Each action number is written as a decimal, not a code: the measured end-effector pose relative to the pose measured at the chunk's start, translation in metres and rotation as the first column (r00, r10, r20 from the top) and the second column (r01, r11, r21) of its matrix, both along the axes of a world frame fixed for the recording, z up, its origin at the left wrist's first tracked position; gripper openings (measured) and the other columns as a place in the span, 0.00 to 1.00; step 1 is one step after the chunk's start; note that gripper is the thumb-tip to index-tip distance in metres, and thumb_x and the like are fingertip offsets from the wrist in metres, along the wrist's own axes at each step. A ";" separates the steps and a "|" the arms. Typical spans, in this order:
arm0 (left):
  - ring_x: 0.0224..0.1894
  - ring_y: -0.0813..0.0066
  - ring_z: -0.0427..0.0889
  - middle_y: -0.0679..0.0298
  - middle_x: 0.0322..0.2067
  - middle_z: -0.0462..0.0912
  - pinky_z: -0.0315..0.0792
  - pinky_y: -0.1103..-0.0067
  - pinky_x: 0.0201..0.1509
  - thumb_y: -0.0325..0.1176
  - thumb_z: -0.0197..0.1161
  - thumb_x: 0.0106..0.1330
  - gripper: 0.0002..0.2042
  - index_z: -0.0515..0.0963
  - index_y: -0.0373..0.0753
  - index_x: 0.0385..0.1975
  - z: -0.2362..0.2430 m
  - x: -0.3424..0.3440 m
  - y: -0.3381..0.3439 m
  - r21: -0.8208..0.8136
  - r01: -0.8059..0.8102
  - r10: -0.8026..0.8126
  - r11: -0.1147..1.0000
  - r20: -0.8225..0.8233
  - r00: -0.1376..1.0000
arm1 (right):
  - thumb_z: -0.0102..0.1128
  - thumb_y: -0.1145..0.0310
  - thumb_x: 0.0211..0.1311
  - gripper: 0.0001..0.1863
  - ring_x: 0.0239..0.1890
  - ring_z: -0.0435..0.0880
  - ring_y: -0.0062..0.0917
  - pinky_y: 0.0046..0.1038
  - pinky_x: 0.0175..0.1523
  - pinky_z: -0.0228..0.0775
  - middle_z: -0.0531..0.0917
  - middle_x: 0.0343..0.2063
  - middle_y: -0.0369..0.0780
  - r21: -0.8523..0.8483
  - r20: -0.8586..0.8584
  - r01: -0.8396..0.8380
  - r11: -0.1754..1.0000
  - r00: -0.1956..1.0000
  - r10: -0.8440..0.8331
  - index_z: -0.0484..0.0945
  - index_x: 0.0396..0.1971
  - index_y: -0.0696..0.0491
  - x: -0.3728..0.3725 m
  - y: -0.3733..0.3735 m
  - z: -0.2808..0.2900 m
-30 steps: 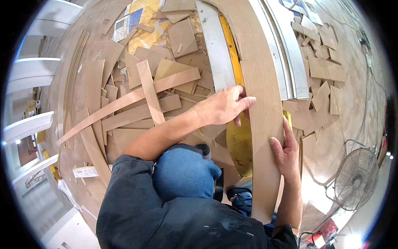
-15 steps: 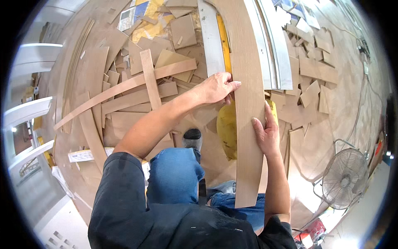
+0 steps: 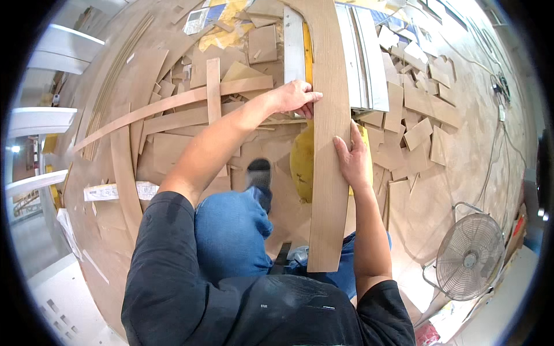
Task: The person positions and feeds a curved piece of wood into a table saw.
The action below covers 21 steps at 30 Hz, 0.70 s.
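A long pale wooden board (image 3: pixel 328 219) runs from the top middle down toward my knees. My left hand (image 3: pixel 295 98) grips its left edge with curled fingers and thumb on top. Lower on the opposite edge, my right hand (image 3: pixel 354 158) holds it, thumb across the face and fingers along the side. Under the board show a yellow strip (image 3: pixel 306 43) beside a pale metal bar (image 3: pixel 292 52), and a broad scuffed yellow piece (image 3: pixel 302 167). Grooved metal rails (image 3: pixel 360 57) lie right of the board. What the fingertips touch underneath is hidden.
Offcuts and long strips (image 3: pixel 173 102) cover the floor at left, with more scraps (image 3: pixel 430 106) at right. A wire fan (image 3: pixel 470 258) stands at lower right; cables (image 3: pixel 496 138) run along the right. My foot (image 3: pixel 259 179) is on the floor. White ledges (image 3: pixel 63 49) line the left rim.
Both hands and the board appear higher and farther left in the view, along with the surroundings, as the camera has shifted. My grip on the board looks the same.
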<state>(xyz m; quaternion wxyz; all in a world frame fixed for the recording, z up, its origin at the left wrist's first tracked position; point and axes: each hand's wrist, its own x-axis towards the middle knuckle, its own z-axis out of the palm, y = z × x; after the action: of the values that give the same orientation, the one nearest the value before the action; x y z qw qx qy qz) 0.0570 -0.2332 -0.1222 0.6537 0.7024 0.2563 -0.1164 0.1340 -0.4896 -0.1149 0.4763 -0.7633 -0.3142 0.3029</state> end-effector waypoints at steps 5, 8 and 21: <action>0.32 0.76 0.87 0.61 0.33 0.86 0.79 0.81 0.33 0.46 0.57 0.77 0.18 0.78 0.33 0.40 0.007 -0.001 -0.003 0.030 0.017 -0.017 0.999 0.014 1.000 | 0.61 0.66 0.72 0.35 0.61 0.78 0.32 0.30 0.64 0.71 0.78 0.60 0.52 0.070 -0.143 0.040 0.997 0.989 -0.029 0.58 0.72 0.65 -0.004 -0.001 0.002; 0.33 0.71 0.89 0.56 0.33 0.87 0.82 0.77 0.37 0.43 0.57 0.77 0.18 0.79 0.30 0.37 0.006 -0.002 -0.007 0.015 -0.012 0.012 1.000 0.040 0.999 | 0.60 0.69 0.72 0.35 0.60 0.79 0.30 0.29 0.62 0.73 0.77 0.61 0.51 0.025 -0.109 0.037 0.999 0.993 -0.034 0.57 0.72 0.64 -0.004 -0.003 0.003; 0.31 0.72 0.88 0.58 0.30 0.86 0.82 0.77 0.34 0.42 0.59 0.76 0.18 0.79 0.29 0.37 0.008 0.000 -0.007 0.012 -0.058 0.057 0.998 0.088 0.995 | 0.61 0.69 0.73 0.37 0.63 0.76 0.29 0.29 0.64 0.71 0.73 0.64 0.50 0.006 -0.267 0.076 0.997 0.961 -0.072 0.54 0.74 0.64 0.005 0.000 0.011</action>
<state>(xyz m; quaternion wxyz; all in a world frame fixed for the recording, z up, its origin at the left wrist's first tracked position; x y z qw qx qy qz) 0.0567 -0.2400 -0.1142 0.6622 0.7040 0.2483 -0.0649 0.1394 -0.4891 -0.1038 0.5313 -0.7231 -0.2209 0.3822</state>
